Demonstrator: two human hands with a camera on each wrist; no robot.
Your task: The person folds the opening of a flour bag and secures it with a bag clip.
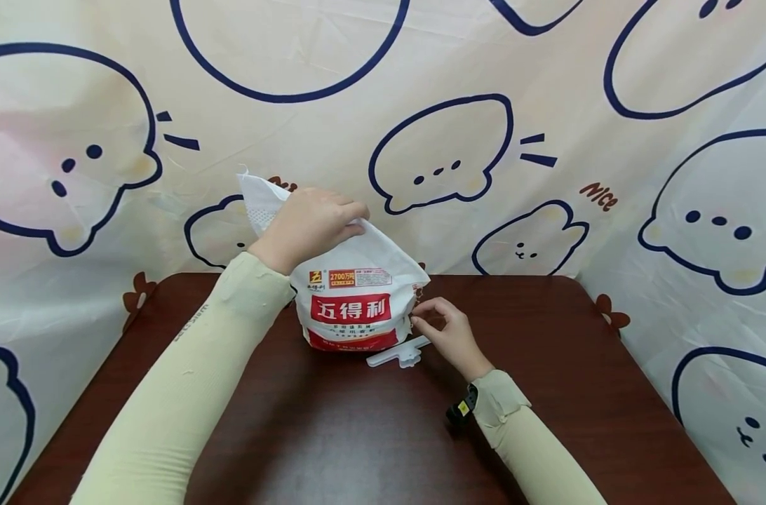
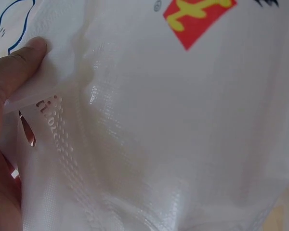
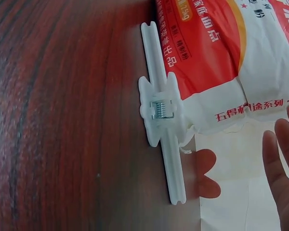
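A white flour bag [image 1: 364, 256] with red labels stands on the table, its top pulled up and leaning left. My left hand [image 1: 310, 228] grips the folded upper edge of the bag. The left wrist view shows the thumb [image 2: 19, 67] lying over the white woven plastic, with a small slot in the bag beside the hand. A white sealing clip [image 3: 161, 113] with a metal spring lies on the table along the bag's lower right front. At the bag's right side is my right hand [image 1: 449, 333], fingers loosely bent, fingertips close to the bag and just above the clip's end.
The dark brown wooden table [image 1: 332, 435] runs back to a cloth backdrop [image 1: 446, 56] printed with cartoon outlines. The cloth hangs behind the bag and along both sides. A black device [image 1: 461, 407] is strapped to the right wrist.
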